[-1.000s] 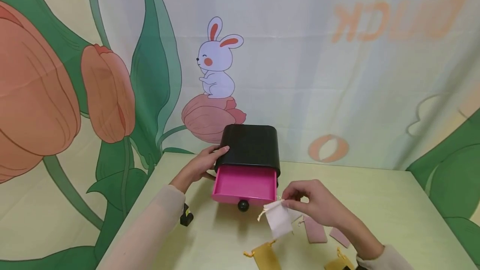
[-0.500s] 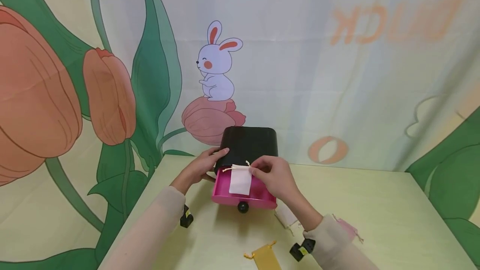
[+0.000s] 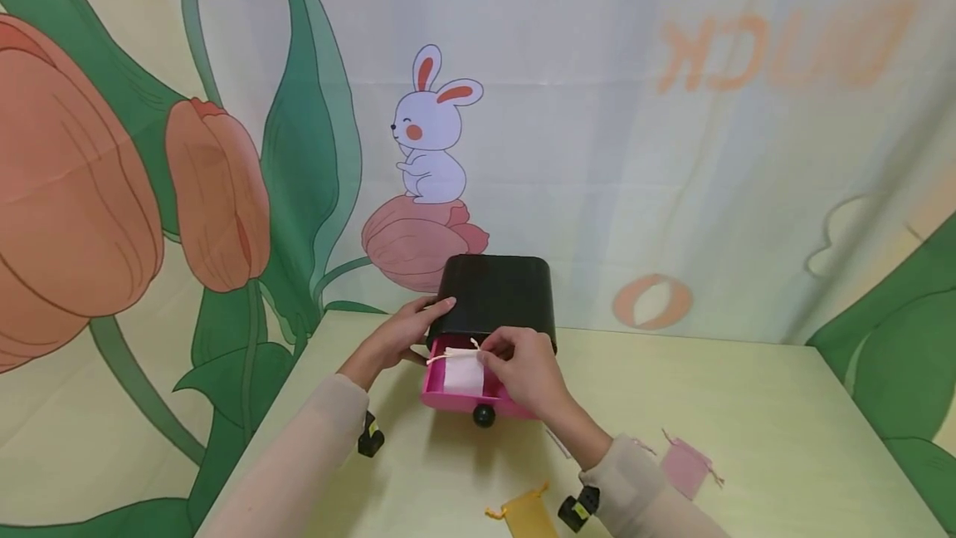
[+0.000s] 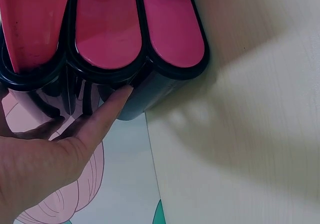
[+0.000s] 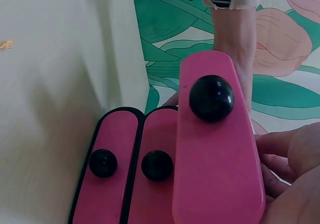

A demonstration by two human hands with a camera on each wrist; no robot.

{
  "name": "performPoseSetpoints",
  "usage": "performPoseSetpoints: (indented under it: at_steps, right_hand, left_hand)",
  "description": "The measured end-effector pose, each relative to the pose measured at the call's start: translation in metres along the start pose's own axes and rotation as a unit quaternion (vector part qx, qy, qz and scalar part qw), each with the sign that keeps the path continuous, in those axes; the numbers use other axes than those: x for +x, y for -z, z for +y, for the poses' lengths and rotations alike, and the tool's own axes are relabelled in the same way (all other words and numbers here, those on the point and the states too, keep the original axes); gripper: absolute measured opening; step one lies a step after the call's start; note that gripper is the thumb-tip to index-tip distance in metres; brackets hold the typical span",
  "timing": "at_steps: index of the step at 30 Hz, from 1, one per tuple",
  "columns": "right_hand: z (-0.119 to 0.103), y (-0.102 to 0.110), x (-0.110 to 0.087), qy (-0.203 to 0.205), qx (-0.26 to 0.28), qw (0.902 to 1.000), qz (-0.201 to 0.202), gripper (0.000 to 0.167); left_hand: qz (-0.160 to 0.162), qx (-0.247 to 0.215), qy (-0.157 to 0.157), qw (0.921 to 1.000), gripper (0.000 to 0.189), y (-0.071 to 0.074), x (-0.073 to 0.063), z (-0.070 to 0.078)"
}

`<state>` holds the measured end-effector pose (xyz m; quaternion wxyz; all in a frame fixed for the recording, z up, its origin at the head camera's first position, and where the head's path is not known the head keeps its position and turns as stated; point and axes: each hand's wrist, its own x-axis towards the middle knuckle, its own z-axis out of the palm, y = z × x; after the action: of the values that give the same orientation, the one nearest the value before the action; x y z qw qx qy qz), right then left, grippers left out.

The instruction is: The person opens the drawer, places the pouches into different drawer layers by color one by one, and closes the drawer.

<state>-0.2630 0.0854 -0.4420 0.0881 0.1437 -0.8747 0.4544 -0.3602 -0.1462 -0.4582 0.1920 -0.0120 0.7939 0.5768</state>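
Note:
A small black cabinet (image 3: 496, 293) with pink drawers stands on the table, its top drawer (image 3: 448, 400) pulled out. My left hand (image 3: 399, 330) holds the cabinet's left side, thumb on the top edge; the left wrist view shows that hand (image 4: 45, 164) against the black casing. Over the drawer, my right hand (image 3: 526, 368) pinches a white drawstring pouch (image 3: 463, 374) near its gathered top. The pouch lies inside the drawer's outline; whether it touches the bottom I cannot tell. In the right wrist view the drawer front with its black knob (image 5: 211, 98) hides the pouch.
On the table (image 3: 762, 405), a yellow drawstring pouch (image 3: 529, 515) lies in front of the cabinet and a pink one (image 3: 685, 467) to the right. My right forearm covers most of another pale pouch (image 3: 556, 442). A printed curtain (image 3: 597, 148) hangs behind.
My right hand has carried the white pouch from the table, right of the cabinet, left over the open drawer, then slightly lower. My left hand stays on the cabinet.

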Motion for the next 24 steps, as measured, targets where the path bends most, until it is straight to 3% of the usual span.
performPoseSetpoints:
  at_steps: [7, 14, 19, 24]
  right_hand:
    - [-0.005, 0.009, -0.006, 0.009, -0.035, 0.9991, -0.021, 0.013]
    - [-0.002, 0.056, -0.014, 0.029, -0.047, 0.9984, -0.010, 0.020]
    - [0.039, 0.089, -0.017, 0.029, -0.069, 0.9972, 0.008, 0.012]
    - [0.094, 0.088, -0.026, 0.017, -0.085, 0.9959, -0.028, 0.005]
  left_hand:
    - [-0.002, 0.003, 0.003, 1.0000, 0.101, 0.000, -0.001, 0.000]
    - [-0.002, -0.003, 0.002, 1.0000, 0.099, -0.001, -0.001, 0.001]
    - [-0.001, -0.007, 0.001, 1.0000, 0.099, -0.001, 0.000, 0.002]
    - [0.003, -0.005, 0.003, 1.0000, 0.099, -0.001, -0.001, 0.001]
